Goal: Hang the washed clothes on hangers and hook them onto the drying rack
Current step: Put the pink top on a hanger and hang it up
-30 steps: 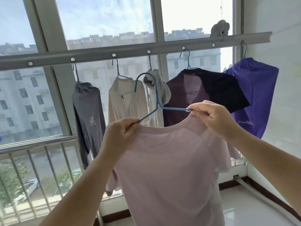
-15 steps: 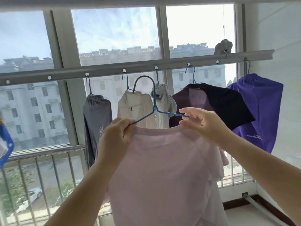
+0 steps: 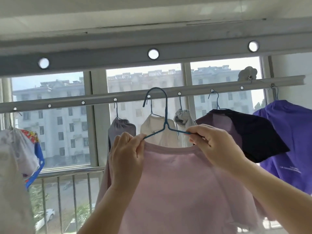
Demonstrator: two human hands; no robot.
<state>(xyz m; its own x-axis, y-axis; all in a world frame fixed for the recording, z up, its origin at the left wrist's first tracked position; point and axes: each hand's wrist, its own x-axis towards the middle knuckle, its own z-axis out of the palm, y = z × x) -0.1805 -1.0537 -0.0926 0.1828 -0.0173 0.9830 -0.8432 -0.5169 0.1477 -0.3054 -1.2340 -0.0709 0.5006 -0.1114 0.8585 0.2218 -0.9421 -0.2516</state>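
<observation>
Your left hand [image 3: 125,155] and right hand [image 3: 213,144] each pinch the blue hanger [image 3: 164,123] inside the pink shirt [image 3: 182,188], below the near rack bar [image 3: 185,55].

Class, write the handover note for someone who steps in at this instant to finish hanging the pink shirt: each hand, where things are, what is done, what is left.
Left hand: grips the pink shirt and the blue hanger at the left shoulder.
Right hand: pinches the hanger's right arm at the collar.
Done: shirt is on the hanger; other garments hang on the far rail.
Left: hook the hanger into a hole, for instance on the near rail overhead.
</observation>
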